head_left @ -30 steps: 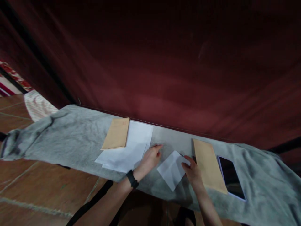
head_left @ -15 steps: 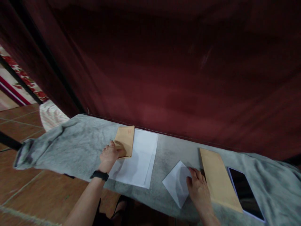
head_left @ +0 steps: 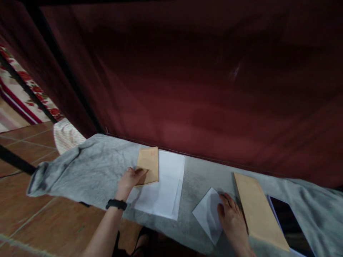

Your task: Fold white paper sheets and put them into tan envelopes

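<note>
My left hand (head_left: 129, 181) grips the lower left edge of a small brown envelope (head_left: 150, 162), its thumb on top and the other fingers partly hidden. The envelope lies over the upper left part of several white paper sheets (head_left: 163, 200). To the right, my right hand (head_left: 232, 216) is closed at the right corner of a small folded white paper (head_left: 209, 212), its fingers bent. That paper lies at a slant on the grey cloth.
A grey cloth (head_left: 88, 167) covers the long, narrow surface. Right of my right hand lie a larger brown envelope (head_left: 261, 210) and a dark-screened phone (head_left: 289, 225). A dark red curtain (head_left: 187, 89) hangs along the back edge. Tiled floor (head_left: 53, 221) shows at lower left.
The whole view has shifted, so things appear slightly lower and further right. My left fingers have drawn together at the small envelope's edge. The right hand stays at the folded paper.
</note>
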A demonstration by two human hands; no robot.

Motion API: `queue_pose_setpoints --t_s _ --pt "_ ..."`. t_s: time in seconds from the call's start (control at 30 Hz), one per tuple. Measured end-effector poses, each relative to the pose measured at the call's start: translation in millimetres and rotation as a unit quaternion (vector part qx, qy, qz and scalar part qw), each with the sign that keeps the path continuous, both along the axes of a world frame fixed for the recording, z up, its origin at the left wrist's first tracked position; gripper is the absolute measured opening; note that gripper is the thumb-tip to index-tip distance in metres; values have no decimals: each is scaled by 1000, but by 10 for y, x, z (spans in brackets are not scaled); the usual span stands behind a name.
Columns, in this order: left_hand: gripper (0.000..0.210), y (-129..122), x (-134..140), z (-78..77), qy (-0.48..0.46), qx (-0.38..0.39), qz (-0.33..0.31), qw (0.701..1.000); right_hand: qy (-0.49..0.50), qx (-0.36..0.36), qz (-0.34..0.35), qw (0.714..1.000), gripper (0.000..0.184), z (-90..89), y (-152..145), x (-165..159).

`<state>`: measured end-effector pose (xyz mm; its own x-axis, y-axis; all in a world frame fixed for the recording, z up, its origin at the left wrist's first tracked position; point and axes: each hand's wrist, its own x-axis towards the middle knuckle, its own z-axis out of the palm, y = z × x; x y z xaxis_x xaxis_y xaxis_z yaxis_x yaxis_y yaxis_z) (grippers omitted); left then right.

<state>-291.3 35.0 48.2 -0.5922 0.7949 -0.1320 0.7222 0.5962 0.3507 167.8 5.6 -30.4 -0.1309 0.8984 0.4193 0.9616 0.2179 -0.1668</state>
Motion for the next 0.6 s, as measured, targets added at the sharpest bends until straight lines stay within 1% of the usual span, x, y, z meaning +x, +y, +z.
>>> queue_pose_setpoints --t_s 0.07,0.13,0.27,0.47,0.53,0.57,0.6 --pt "56 -18 71 21 30 -21 9 999 6 -3 2 1000 41 4 -5 -17" --pt "48 -34 128 63 45 -36 11 998 13 -7 0 1000 41 8 -6 -40" --pt "33 -66 170 181 23 -33 16 999 30 -12 -3 999 42 -1 15 -75" --pt "24 -152 102 384 27 46 58 997 58 -10 -4 998 41 -32 47 -69" --pt "24 -137 90 468 10 66 51 997 80 -8 0 997 41 -12 62 -72" --pt "24 -113 109 506 -12 83 45 995 100 -9 6 995 41 10 70 -81" --pt "24 -81 152 538 -58 109 42 992 126 -11 17 992 41 40 79 -99"
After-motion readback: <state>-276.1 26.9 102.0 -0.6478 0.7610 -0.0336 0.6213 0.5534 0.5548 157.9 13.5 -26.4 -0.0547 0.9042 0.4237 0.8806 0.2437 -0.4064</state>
